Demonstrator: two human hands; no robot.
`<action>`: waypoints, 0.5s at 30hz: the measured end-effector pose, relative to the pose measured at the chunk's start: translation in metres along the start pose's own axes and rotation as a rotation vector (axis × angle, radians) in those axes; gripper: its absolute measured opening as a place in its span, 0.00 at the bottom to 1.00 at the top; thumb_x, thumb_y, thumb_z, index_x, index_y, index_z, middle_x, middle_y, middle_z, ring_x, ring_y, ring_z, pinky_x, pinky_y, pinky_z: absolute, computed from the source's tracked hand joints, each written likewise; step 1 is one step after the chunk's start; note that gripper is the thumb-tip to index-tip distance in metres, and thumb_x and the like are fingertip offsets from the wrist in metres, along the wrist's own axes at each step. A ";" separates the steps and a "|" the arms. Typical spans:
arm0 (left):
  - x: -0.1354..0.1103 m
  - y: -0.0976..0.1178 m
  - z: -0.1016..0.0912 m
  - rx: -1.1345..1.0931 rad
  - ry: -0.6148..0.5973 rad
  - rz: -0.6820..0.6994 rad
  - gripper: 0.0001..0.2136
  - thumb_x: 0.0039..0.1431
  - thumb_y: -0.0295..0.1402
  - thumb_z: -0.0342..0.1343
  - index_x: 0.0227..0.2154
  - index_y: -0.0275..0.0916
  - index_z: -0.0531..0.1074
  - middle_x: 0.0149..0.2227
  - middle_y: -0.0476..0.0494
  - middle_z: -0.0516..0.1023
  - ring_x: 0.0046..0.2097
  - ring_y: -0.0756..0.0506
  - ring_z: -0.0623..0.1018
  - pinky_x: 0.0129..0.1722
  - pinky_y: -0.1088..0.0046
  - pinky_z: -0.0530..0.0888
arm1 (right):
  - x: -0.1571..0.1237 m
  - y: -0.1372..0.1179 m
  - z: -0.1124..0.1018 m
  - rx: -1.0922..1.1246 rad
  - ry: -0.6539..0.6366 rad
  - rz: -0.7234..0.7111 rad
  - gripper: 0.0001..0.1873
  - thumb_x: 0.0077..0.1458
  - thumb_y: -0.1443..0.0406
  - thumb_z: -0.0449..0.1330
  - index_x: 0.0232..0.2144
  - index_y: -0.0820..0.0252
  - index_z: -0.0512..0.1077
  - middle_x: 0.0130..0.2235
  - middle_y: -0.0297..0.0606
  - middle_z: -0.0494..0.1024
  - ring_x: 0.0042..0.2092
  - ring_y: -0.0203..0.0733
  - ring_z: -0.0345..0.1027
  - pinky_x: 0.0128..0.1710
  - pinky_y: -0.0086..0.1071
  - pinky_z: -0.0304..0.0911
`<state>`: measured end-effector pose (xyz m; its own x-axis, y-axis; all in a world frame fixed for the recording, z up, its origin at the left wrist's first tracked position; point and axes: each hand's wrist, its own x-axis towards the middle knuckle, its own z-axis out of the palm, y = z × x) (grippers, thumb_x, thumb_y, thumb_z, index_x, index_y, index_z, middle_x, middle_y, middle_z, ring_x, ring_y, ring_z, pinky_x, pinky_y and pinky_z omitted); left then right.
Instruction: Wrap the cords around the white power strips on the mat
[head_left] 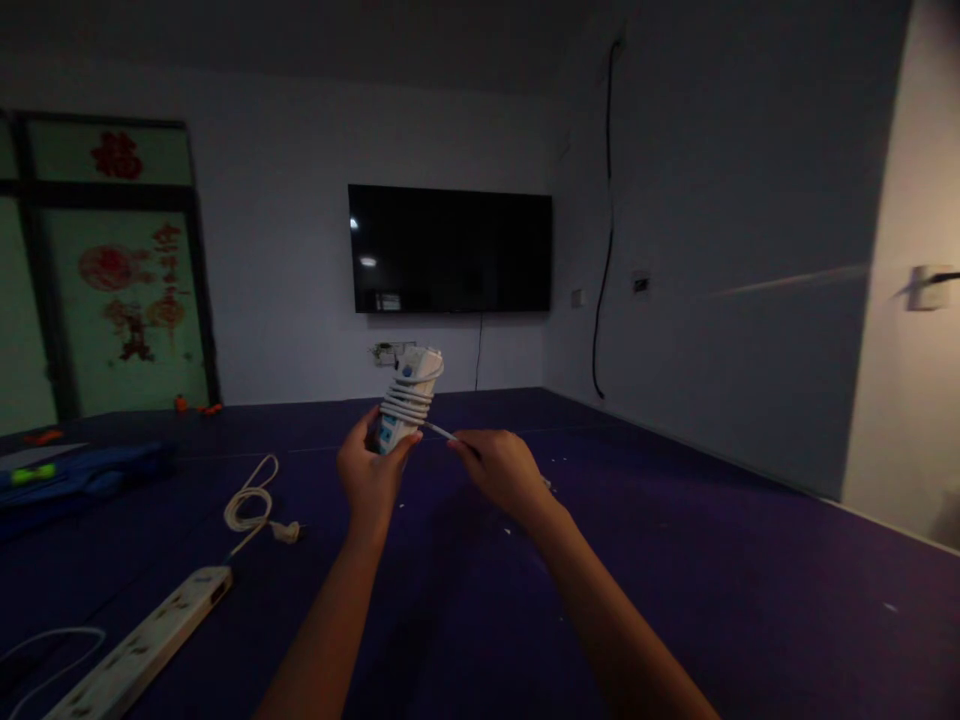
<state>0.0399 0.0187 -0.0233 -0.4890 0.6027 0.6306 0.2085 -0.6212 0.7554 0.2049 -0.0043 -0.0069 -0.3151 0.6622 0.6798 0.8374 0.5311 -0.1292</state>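
Right of the right hand (501,467), passage is open low over the purple surface (750,590) as far as the side wall (720,370). Between the hands, a straight stretch of cord (439,431) bars the way from the wrapped power strip (424,364). Left of the left hand (369,468), a plug (285,532), looped cable (244,524) and long power strip (154,640) obstruct

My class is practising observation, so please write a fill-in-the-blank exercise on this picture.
The wrapped power strip is in the ____ hand.
The cord runs from it to the ____ hand.
The door decorations are coloured ____.
The television hangs on the ____.

Missing words: left; right; red; wall
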 end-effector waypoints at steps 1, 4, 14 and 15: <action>-0.001 -0.002 0.001 0.036 -0.003 0.020 0.34 0.32 0.39 0.67 0.47 0.32 0.71 0.43 0.33 0.77 0.42 0.38 0.77 0.43 0.59 0.73 | -0.001 -0.001 -0.002 -0.040 -0.017 -0.004 0.17 0.62 0.59 0.48 0.34 0.59 0.74 0.34 0.41 0.79 0.35 0.40 0.71 0.30 0.29 0.51; -0.004 -0.005 0.003 0.104 0.000 0.077 0.32 0.35 0.38 0.66 0.48 0.33 0.70 0.45 0.33 0.76 0.45 0.37 0.76 0.45 0.58 0.72 | -0.003 -0.003 -0.006 -0.121 -0.076 -0.038 0.16 0.61 0.59 0.48 0.35 0.60 0.74 0.35 0.42 0.79 0.35 0.41 0.71 0.30 0.29 0.51; -0.010 -0.016 0.006 0.448 -0.093 0.427 0.25 0.44 0.34 0.61 0.48 0.33 0.69 0.50 0.33 0.73 0.52 0.38 0.72 0.52 0.59 0.67 | -0.004 0.000 -0.003 -0.261 -0.141 -0.154 0.15 0.62 0.63 0.46 0.35 0.61 0.72 0.36 0.42 0.79 0.36 0.43 0.72 0.29 0.31 0.51; -0.010 -0.016 0.006 0.490 -0.120 0.456 0.26 0.45 0.34 0.61 0.49 0.34 0.68 0.51 0.33 0.73 0.53 0.38 0.72 0.52 0.59 0.67 | -0.004 0.001 -0.005 -0.264 -0.141 -0.162 0.15 0.62 0.63 0.47 0.36 0.61 0.72 0.36 0.42 0.79 0.36 0.43 0.72 0.30 0.31 0.51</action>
<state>0.0466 0.0256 -0.0408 -0.1697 0.4030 0.8994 0.7452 -0.5447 0.3846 0.2089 -0.0088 -0.0062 -0.4967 0.6568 0.5674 0.8524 0.4923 0.1763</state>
